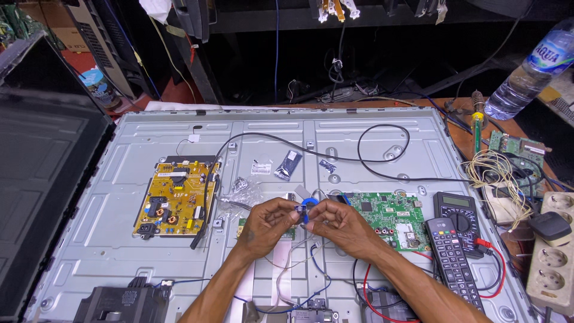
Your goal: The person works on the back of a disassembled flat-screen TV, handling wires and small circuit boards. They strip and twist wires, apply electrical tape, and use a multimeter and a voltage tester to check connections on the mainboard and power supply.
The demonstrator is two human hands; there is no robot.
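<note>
- Left hand (267, 222) and right hand (336, 225) meet above the grey metal panel (119, 251), fingertips of both pinched on a small blue roll (307, 207).
- Beside the right hand lies a green circuit board (391, 218).
- Yellow circuit board (174, 198) sits well apart, left.

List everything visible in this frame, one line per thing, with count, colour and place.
metal back panel: 1, grey, fills the bench
power board: 1, yellow, left on panel
main board: 1, green, right of hands
black cable: 1, looped across panel
multimeter: 1, black, right edge
remote: 1, black, beside multimeter
water bottle: 1, clear, top right
power strip: 1, white, far right
blue tape roll: 1, pinched between both hands
left hand: centre
right hand: centre
</note>
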